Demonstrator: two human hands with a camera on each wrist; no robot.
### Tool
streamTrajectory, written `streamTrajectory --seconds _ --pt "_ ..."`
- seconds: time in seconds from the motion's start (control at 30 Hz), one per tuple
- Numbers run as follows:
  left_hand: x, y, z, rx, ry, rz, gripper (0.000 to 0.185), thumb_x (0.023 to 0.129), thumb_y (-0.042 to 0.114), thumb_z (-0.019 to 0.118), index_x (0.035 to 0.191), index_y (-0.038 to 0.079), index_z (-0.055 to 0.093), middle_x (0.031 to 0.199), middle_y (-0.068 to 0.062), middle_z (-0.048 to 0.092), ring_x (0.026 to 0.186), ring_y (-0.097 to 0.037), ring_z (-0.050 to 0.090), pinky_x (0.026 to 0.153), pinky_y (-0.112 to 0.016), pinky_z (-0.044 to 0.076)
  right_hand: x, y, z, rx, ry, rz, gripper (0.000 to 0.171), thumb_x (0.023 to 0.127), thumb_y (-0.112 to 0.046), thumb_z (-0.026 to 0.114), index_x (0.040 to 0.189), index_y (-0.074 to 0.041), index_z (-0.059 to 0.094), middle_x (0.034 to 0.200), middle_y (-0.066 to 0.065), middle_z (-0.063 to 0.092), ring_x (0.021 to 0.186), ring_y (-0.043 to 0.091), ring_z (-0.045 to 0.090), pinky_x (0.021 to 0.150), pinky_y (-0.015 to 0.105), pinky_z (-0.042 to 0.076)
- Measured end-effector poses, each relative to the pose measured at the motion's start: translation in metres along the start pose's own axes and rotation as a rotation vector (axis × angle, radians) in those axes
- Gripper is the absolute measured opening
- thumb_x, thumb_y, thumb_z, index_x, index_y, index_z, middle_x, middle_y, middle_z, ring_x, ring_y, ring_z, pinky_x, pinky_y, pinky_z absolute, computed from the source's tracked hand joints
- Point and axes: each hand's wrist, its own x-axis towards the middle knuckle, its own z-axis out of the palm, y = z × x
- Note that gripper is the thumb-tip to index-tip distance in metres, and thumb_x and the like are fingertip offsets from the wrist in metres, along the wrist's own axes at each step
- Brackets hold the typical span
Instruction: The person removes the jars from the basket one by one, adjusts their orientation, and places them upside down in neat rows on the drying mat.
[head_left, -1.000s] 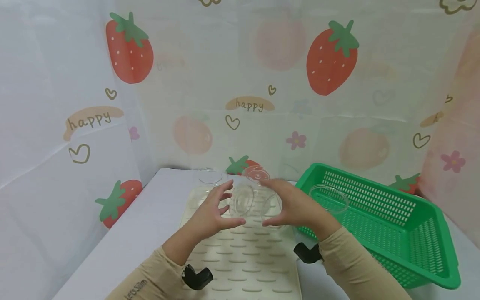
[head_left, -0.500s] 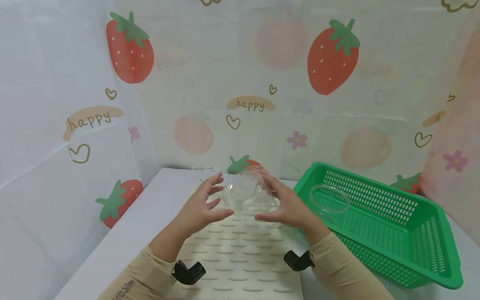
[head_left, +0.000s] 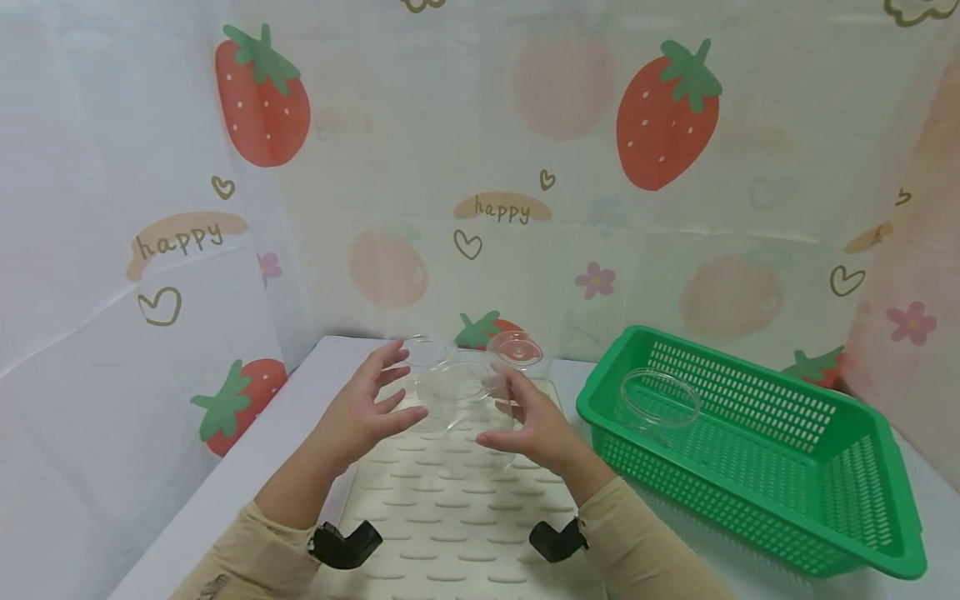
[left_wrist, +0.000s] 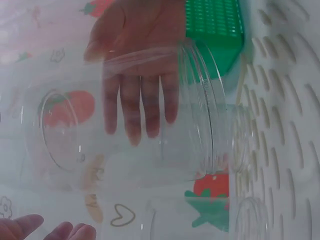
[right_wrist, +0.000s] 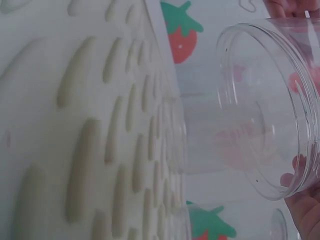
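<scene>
A clear plastic jar (head_left: 459, 387) hangs tilted above the far part of a cream ribbed mat (head_left: 465, 517). My right hand (head_left: 510, 412) grips it from the right side. In the left wrist view, the right hand's fingers (left_wrist: 140, 100) show through the jar (left_wrist: 130, 135). My left hand (head_left: 397, 387) is beside the jar's left side with fingers spread. I cannot tell whether it touches. The right wrist view shows the jar's wide mouth (right_wrist: 270, 105) with a fingertip (right_wrist: 302, 205) under its rim.
Two more clear jars (head_left: 423, 354) (head_left: 514, 350) stand at the mat's far edge. A green mesh basket (head_left: 787, 483) on the right holds another clear jar (head_left: 658, 400). Strawberry-print sheets wall the table at the back and sides.
Both hands have moved left along the mat with the jar between them. The jar has been lifted and turned, its mouth now more upward.
</scene>
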Motion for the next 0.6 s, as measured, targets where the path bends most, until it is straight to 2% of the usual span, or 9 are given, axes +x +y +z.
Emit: streamTrajectory --seconds 0.17,0.23,0.47,0.6 --pt "-0.006 -0.003 -0.01 0.037 0.012 -0.036 0.087 0.078 0.019 0.073 0.145 0.016 0.017 0.144 -0.009 0.026 0.132 -0.03 0.03 0.101 -0.041 0.035 0.002 -0.015 0.013 0.056 -0.028 -0.006 0.084 0.073 -0.003 0.074 0.142 -0.006 0.026 0.133 0.016 0.043 0.123 0.032 0.042 0.104 0.042 0.034" --pt "-0.009 -0.005 -0.013 0.039 0.022 -0.045 0.086 0.078 0.019 0.072 0.145 0.015 0.018 0.144 -0.01 0.027 0.132 -0.03 0.03 0.101 -0.041 0.035 0.002 -0.021 0.018 0.058 -0.037 0.003 0.084 0.074 -0.005 0.073 0.142 -0.003 0.024 0.133 0.017 0.043 0.123 0.033 0.042 0.103 0.044 0.035" --pt "-0.016 -0.008 -0.024 0.069 0.044 -0.059 0.085 0.08 0.019 0.07 0.145 0.012 0.016 0.144 -0.013 0.026 0.132 -0.032 0.029 0.1 -0.042 0.035 0.018 0.01 0.041 0.063 -0.06 0.025 0.085 0.074 -0.013 0.075 0.143 -0.017 0.026 0.131 0.008 0.045 0.122 0.025 0.043 0.101 0.038 0.038" --pt "-0.019 -0.01 -0.03 0.071 0.052 -0.055 0.083 0.081 0.019 0.069 0.145 0.012 0.016 0.144 -0.013 0.027 0.132 -0.032 0.029 0.1 -0.042 0.035 0.022 0.013 0.051 0.083 -0.079 0.029 0.087 0.074 -0.014 0.076 0.144 -0.018 0.024 0.131 0.006 0.045 0.122 0.027 0.043 0.1 0.041 0.039"
